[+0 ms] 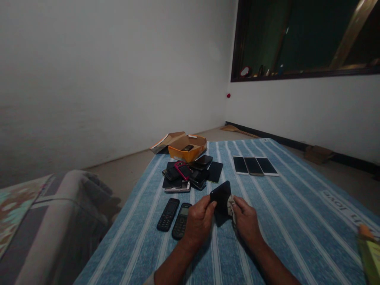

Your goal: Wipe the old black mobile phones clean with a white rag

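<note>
My left hand [199,219] grips a dark smartphone [221,200] by its left edge, holding it tilted above the blue striped cloth. A crumpled pale cloth [231,206] is pinched in my right hand [246,218] and touches the phone's right edge. Beside my left hand lie two keypad phones, one black [168,214] and the other [181,221] partly hidden by that hand. Farther off is a heap of several phones, among them one with a pink frame [183,170]. Three smartphones [253,166] rest side by side to the right of the heap.
An open orange cardboard box [181,154] with a phone inside stands behind the heap. The blue striped cloth [285,225] covers the table or bed. A draped seat or bed [71,221] is at left. A yellow-green object [369,253] sits at the right edge.
</note>
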A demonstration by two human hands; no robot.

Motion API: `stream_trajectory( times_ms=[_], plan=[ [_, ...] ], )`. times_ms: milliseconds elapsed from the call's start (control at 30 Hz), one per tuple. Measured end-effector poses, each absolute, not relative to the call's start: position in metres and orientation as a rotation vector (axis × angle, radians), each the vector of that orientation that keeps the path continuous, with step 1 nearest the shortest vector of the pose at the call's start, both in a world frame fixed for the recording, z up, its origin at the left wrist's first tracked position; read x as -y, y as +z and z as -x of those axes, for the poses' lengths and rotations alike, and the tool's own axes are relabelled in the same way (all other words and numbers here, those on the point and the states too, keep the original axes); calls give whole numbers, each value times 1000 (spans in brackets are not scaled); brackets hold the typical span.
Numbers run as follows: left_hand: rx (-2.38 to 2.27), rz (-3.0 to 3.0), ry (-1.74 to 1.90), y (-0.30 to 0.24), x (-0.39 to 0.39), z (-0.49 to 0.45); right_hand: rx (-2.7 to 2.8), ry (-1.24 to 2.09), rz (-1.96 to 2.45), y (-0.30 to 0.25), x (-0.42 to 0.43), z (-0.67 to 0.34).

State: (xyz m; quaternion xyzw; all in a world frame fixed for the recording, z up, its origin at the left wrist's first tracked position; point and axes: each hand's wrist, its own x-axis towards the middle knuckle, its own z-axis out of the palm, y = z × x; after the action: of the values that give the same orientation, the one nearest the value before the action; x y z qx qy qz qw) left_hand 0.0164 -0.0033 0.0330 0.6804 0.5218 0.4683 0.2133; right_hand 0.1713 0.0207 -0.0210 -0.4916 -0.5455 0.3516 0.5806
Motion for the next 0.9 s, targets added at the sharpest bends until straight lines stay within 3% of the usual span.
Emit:
stream_trajectory(
  times_ms=[900],
  plan=[
    [-1412,-1419,1456,26,-7,-9,1439,694,1218,-34,-11,-183]
  ],
)
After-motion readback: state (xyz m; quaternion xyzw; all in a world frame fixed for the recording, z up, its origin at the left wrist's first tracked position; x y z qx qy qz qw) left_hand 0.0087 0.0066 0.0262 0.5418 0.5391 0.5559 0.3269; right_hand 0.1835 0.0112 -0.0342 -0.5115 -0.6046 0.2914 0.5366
